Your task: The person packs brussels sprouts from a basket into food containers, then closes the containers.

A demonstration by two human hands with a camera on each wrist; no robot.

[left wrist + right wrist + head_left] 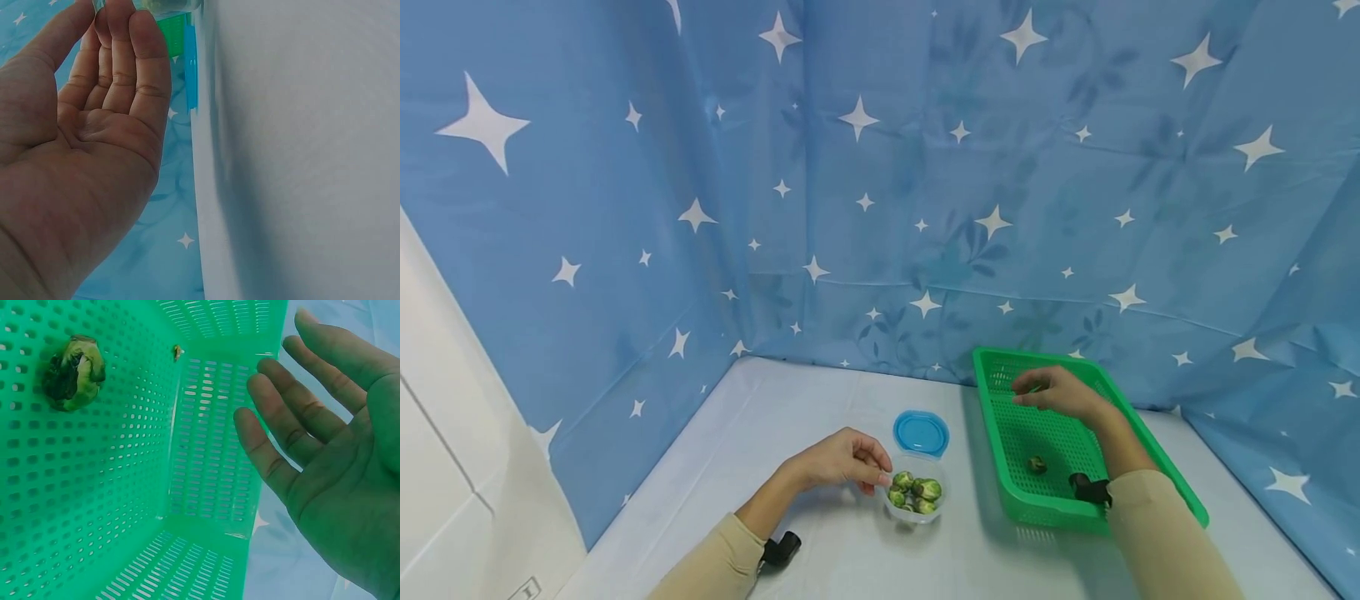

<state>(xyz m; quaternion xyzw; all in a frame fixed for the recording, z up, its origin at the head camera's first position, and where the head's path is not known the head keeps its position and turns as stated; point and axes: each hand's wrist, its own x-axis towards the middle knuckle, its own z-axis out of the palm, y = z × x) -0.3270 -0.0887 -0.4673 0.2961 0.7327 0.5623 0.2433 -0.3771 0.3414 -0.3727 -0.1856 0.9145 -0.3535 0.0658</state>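
Observation:
My left hand (848, 458) pinches the near-left rim of a small clear plastic container (913, 517) between thumb and fingers. Several green Brussels sprouts (927, 489) lie inside that container. On the right, my right hand (1060, 392) hovers over a green perforated basket (1009, 497), its fingers loosely bent and holding nothing. A single Brussels sprout (1037, 465) sits on the basket's floor; in the right wrist view this sprout (76, 374) shows dark, loosened outer leaves.
Behind the container lies a round blue lid (921, 433) on the white table (827, 533). A small brownish scrap (177, 352) shows in the basket in the right wrist view. A blue curtain (880, 233) with white stars hangs behind the table.

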